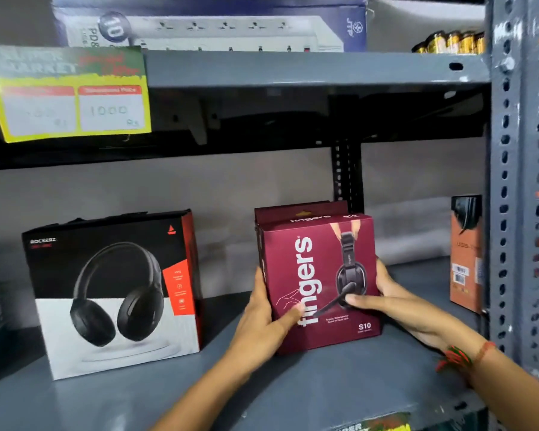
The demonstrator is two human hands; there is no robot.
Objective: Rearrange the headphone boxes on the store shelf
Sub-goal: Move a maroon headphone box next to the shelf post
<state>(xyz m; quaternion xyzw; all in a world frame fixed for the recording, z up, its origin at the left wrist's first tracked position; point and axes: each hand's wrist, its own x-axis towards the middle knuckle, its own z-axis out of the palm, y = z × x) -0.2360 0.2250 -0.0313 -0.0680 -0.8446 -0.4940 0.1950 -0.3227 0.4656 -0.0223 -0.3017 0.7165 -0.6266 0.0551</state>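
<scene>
Both hands clasp a maroon "fingers" S10 headset box (319,281) from either side, the left hand (263,318) with its thumb across the front face and the right hand (395,301) with its thumb over the printed headset. The box stands upright on the grey metal shelf (293,390), right of centre, with what looks like a second maroon box (299,209) directly behind it. Well apart to the left stands a black Rockerz headphone box (112,293), and an orange box (465,253) sits by the right upright.
</scene>
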